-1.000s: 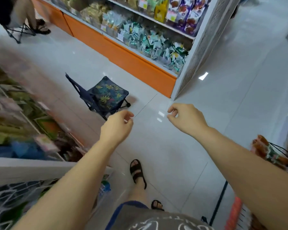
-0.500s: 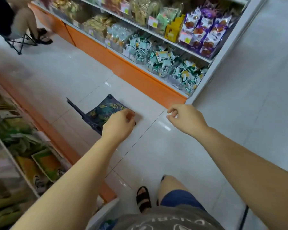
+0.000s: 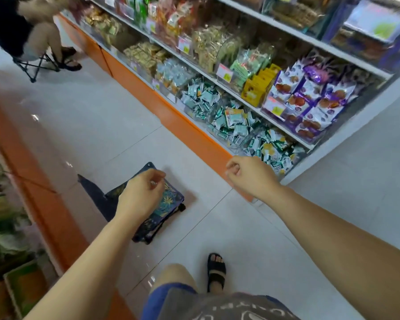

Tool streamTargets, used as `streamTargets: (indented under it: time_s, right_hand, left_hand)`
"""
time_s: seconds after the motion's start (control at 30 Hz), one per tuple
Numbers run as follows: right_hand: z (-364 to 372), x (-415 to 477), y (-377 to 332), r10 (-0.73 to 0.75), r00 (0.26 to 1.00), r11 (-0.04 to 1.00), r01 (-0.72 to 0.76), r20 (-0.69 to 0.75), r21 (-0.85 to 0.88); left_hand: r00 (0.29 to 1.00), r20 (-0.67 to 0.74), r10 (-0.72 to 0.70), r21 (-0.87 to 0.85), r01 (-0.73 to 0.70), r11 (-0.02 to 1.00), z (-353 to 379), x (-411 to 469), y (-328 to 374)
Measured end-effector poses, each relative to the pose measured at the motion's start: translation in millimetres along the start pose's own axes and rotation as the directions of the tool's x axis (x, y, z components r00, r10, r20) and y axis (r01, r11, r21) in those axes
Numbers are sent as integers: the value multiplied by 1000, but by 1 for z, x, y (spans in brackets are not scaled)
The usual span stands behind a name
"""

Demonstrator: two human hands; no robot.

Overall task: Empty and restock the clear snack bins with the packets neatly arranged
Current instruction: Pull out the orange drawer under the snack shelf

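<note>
Stands on an open strip of white floor [image 3: 125, 139], hemmed at 9 o'clock by an orange plinth [image 3: 44, 192] and from 11 to 1 o'clock by the orange base edge [image 3: 183, 121] of the shelving. Holds left hand [image 3: 140, 195] above a folding stool [image 3: 171, 199] at 11 o'clock and right hand [image 3: 252, 176] near that edge's end at 1 o'clock, fingers of both loosely curled on nothing. Faces clear snack bins [image 3: 214, 132] heaped with green packets [image 3: 234, 117] on the lowest shelf at 1 o'clock.
</note>
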State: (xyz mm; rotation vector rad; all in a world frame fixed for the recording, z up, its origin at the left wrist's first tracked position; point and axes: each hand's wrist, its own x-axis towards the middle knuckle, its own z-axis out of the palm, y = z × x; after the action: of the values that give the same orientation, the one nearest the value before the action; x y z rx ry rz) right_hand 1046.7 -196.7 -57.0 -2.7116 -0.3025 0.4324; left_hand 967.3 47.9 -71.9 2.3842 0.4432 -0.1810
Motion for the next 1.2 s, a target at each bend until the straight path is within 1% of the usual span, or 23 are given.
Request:
streamTargets:
  time_s: [0.13,0.2,0.43,0.6,0.7,0.83,0.93,1.07,1.2]
  right_hand:
    - [-11,49,-8,7,998,1000,-8,60,17]
    - [-16,76,-15,-2,997,1000,1,75,17]
    - [-40,155,-31,76,996,996,-78,41,41]
    - [-58,203,-34,122,992,992,-124,43,28]
    - [-71,231,-32,116,992,992,-118,47,33]
    - [-88,275,-15,95,994,995,-97,54,36]
    - [-93,304,-2,51,994,999,-51,97,-2]
    - [-91,334,9,42,988,998,-36,147,-44]
    - [-81,356,13,35,973,999,-30,227,-25]
  left_hand:
    - [1000,21,6,28,-6,1000,-11,48,10]
    - [1000,9,11,24,-11,1000,-18,80,13]
    - [997,54,59,-27,-58,998,-39,189,30]
    - [989,100,112,25,-115,993,-39,248,62]
    - [982,127,139,39,-145,989,-36,280,79]
    - [979,143,146,7,-149,989,-20,327,100]
    - [976,152,155,-16,-155,988,-4,355,117]
    - [971,177,161,-33,-158,987,11,385,135]
    - [969,171,176,-37,-172,984,15,402,139]
